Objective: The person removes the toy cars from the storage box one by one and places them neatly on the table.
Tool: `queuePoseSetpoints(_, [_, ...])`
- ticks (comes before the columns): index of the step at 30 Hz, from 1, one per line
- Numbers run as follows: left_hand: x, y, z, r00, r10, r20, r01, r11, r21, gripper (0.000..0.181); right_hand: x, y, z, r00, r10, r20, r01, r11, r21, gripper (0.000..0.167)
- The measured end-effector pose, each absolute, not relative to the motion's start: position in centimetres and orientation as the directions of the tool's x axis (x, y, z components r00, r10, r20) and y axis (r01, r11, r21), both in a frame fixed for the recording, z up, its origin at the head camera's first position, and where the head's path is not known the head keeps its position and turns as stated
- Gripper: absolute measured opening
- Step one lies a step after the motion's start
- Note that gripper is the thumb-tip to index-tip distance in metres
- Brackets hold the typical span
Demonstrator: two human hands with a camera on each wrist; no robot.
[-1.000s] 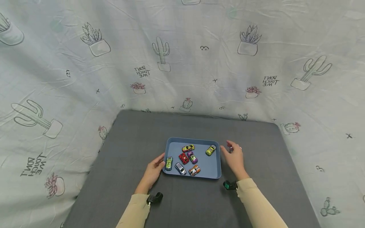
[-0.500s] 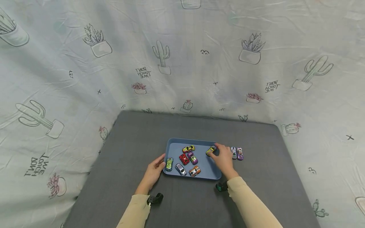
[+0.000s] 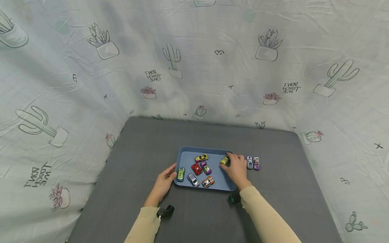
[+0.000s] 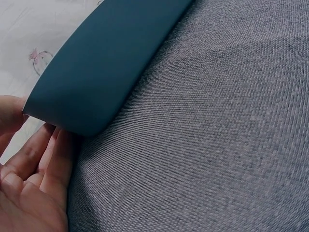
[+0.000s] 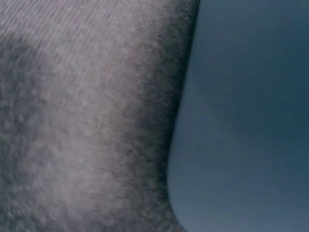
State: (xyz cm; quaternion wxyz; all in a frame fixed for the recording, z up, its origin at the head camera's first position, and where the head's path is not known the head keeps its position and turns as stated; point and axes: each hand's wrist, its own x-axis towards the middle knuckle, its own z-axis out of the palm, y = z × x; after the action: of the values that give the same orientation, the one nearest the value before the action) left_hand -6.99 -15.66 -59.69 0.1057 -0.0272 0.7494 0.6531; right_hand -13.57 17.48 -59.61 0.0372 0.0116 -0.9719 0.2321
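Observation:
A blue tray [image 3: 217, 184] lies on the grey table with several toy cars in it. My left hand [image 3: 162, 185] holds the tray's left edge; the left wrist view shows the thumb [image 4: 10, 113] at the rim and the fingers against the outer wall. Over the tray's right part, my right hand [image 3: 237, 168] pinches a yellow toy car [image 3: 225, 160] between thumb and fingers. Also in the tray are a red car [image 3: 196, 169], a purple car [image 3: 205, 167], a silver car [image 3: 193, 180], an orange car [image 3: 208, 182], a green car [image 3: 180, 174] and a yellow-and-red car [image 3: 201, 158].
Right of the tray, a white toy car [image 3: 250, 162] and a purple-and-white toy car [image 3: 256, 163] stand side by side on the grey table [image 3: 282, 189]. Behind the table hangs a pale curtain [image 3: 200, 81] printed with cacti.
My right hand has moved left from beside the two cars outside the tray to the yellow car inside, which it now pinches. The left hand has stayed at the tray's edge.

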Motion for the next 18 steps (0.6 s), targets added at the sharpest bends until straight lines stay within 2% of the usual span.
queuePoseSetpoints(6, [-6.6,-15.5,-57.9,-0.974,0.111,-0.198,-0.181,0.148,0.972,0.046,-13.6,17.6,-59.8,-1.000,-0.017,0.013,-0.021,0.849,-0.527,0.073])
queuePoseSetpoints(13, [-7.3,-15.8,-61.5,-0.980,0.062,-0.187,-0.177,0.141,0.974,0.044,-13.3,18.1,-60.0,-0.996,-0.084,-0.013,-0.062,0.820,-0.568,0.078])
queuePoseSetpoints(18, [-7.3,-15.8,-61.8,-0.983,0.052,-0.176,-0.167,0.142,0.976,0.044,-13.0,18.2,-60.4,-0.996,-0.089,-0.010,-0.068,0.827,-0.557,0.078])
